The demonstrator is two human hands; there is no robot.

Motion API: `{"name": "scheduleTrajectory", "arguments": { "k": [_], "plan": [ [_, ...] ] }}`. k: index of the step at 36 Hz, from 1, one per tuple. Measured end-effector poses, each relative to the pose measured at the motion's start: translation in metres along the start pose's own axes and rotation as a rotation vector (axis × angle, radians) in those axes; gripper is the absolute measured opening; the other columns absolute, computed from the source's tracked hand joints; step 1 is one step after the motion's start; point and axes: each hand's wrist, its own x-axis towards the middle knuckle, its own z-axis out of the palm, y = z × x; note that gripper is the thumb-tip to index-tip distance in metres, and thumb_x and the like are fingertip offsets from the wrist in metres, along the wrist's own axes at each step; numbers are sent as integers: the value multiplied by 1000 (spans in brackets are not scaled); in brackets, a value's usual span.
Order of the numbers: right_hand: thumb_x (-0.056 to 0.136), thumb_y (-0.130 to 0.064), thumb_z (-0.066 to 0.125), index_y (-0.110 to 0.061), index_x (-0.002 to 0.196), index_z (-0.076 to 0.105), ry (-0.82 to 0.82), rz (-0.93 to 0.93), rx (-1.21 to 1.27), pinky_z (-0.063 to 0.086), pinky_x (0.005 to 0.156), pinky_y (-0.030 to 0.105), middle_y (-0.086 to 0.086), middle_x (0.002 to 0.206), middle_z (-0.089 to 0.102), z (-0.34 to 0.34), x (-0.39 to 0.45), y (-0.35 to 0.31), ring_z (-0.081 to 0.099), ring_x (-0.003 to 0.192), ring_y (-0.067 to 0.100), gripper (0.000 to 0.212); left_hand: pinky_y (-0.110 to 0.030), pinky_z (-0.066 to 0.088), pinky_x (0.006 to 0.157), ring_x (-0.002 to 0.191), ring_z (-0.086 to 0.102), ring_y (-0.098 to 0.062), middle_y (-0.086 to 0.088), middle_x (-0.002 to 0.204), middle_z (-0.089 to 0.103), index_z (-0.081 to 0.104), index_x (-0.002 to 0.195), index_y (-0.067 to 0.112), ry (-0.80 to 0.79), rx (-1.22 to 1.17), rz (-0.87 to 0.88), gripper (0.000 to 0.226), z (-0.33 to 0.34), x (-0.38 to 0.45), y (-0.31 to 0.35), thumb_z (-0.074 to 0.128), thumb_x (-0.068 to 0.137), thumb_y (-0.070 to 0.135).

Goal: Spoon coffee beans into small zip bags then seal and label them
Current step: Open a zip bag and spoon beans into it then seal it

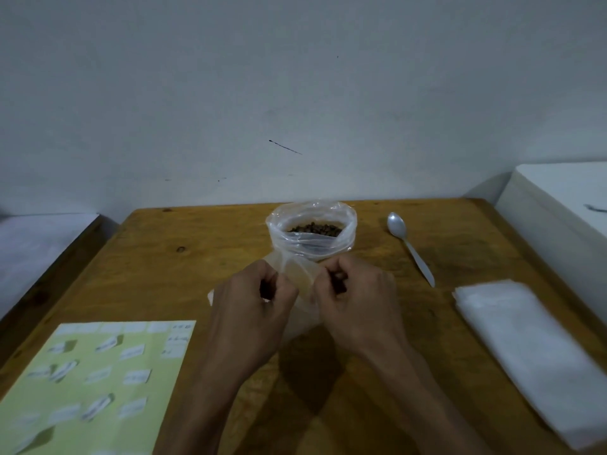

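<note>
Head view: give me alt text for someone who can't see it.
Both hands, left hand and right hand, pinch the mouth of a small clear zip bag over a wooden table. Behind sits an open bag of coffee beans; a spoon lies right.

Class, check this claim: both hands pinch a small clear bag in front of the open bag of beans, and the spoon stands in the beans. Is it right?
Not quite. The head view shows the spoon lying on the table, right of the beans. Both hands, left and right, do pinch the small bag.
</note>
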Motion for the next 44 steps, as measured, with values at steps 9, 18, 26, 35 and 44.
{"name": "scheduleTrajectory", "arguments": {
  "k": [9,18,26,35,44],
  "plan": [
    [88,-7,72,-23,95,68,-152,66,191,61,71,25,-13,85,70,6,0,0,68,83,-2,17,-43,53,54,54,64,-13,-2,52,61,54,54,15,-91,160,38,30,-21,3,8,63,74,36],
    [85,5,69,-25,90,64,-167,-271,123,60,72,24,-7,113,70,15,-4,-2,63,109,1,31,-48,58,60,53,67,-28,-14,52,65,60,52,3,-6,192,-49,33,-33,16,7,72,70,28],
    [79,-4,78,-21,113,72,-405,119,415,62,75,49,-4,110,73,10,4,-2,74,92,20,39,-22,49,73,100,52,1,25,108,54,52,112,44,-282,101,136,79,-51,17,-1,83,44,69],
    [72,-2,82,-21,121,68,-458,5,343,63,69,44,-7,111,72,0,12,-6,74,87,15,54,-31,38,107,128,33,4,40,134,31,30,136,53,-461,198,210,111,-47,19,-26,86,42,69],
    [77,-6,78,-22,116,70,-465,114,335,63,71,50,-1,103,75,-6,13,6,74,90,15,43,-25,43,101,128,40,9,35,137,42,40,141,45,-435,152,256,114,-33,17,-36,85,40,75]
  ]
}}
